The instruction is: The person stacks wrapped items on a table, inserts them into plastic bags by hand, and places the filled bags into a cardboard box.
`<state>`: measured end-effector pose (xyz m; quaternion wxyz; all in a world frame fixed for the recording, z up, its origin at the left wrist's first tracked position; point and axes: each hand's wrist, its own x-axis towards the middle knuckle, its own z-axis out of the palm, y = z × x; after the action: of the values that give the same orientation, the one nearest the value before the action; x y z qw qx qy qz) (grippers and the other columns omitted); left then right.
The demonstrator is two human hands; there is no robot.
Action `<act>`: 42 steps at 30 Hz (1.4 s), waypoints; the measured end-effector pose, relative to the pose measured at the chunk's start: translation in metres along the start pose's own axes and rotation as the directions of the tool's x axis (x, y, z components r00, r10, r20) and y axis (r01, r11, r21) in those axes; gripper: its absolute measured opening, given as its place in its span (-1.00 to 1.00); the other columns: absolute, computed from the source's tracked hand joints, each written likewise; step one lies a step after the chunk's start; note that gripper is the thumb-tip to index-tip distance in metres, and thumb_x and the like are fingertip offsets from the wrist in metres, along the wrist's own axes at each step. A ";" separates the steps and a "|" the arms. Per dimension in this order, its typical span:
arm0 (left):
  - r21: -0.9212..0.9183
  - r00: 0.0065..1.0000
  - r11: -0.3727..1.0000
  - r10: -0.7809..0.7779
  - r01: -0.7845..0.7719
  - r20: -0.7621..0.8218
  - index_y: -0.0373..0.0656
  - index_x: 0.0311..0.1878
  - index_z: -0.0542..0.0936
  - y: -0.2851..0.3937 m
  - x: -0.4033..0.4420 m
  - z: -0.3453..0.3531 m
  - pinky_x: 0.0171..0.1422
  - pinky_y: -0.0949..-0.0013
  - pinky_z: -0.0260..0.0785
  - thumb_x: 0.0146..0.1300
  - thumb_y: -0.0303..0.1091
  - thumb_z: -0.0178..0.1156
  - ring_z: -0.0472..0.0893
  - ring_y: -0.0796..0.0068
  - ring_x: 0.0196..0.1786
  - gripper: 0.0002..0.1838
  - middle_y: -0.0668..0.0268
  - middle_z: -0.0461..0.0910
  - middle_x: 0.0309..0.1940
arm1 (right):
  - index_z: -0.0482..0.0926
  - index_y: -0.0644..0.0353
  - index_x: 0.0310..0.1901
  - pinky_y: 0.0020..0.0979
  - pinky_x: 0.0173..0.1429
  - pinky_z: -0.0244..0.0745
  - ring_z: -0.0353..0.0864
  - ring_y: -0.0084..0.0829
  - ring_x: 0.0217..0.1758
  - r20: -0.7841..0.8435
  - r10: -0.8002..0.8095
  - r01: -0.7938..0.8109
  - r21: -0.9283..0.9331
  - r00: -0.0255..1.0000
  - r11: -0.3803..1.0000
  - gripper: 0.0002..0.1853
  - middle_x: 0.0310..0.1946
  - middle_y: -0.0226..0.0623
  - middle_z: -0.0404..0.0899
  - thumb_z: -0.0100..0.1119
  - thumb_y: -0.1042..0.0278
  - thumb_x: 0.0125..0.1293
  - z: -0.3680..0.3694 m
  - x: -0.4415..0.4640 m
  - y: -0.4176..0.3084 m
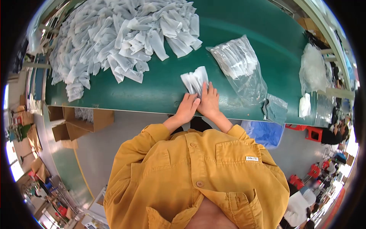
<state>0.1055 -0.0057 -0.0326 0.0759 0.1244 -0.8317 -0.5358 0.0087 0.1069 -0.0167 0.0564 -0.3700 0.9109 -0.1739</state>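
Observation:
A small bunch of white, translucent packets (195, 81) stands fanned out near the front edge of the green table. My left hand (187, 108) closes on its lower left end, thumb against the packets. From the right, my right hand (209, 102) grips the same bunch, its fingers along the side. Further right lies a clear plastic bag (249, 86) with similar white packets in its upper part. A big heap of loose white packets (110, 38) covers the left and far part of the table. What the packets contain cannot be made out.
The green table (152, 91) ends just before my body. A grey-green folded cloth or pouch (274, 108) hangs slightly over its front edge. Clear plastic bags (313, 68) lie at the right. Below are an open cardboard box (93, 120) and a blue-lined bin (263, 133).

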 end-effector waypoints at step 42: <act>-0.084 0.893 0.903 0.430 -0.422 0.132 -0.24 -0.25 0.46 0.148 0.117 0.088 -0.28 0.16 0.37 0.25 -0.53 0.17 0.47 -0.01 -0.38 -0.92 0.07 0.44 -0.40 | 0.52 0.35 0.18 -0.26 0.08 0.45 0.61 -0.14 -0.04 0.020 0.624 -0.390 0.797 0.781 0.462 -0.27 -0.09 -0.05 0.63 0.48 0.05 0.02 -0.053 0.014 0.195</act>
<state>-0.0482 0.0952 0.0645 0.1332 -0.1027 -0.8276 -0.5355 -0.1418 0.2416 -0.0369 0.1301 0.0093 0.8139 -0.5662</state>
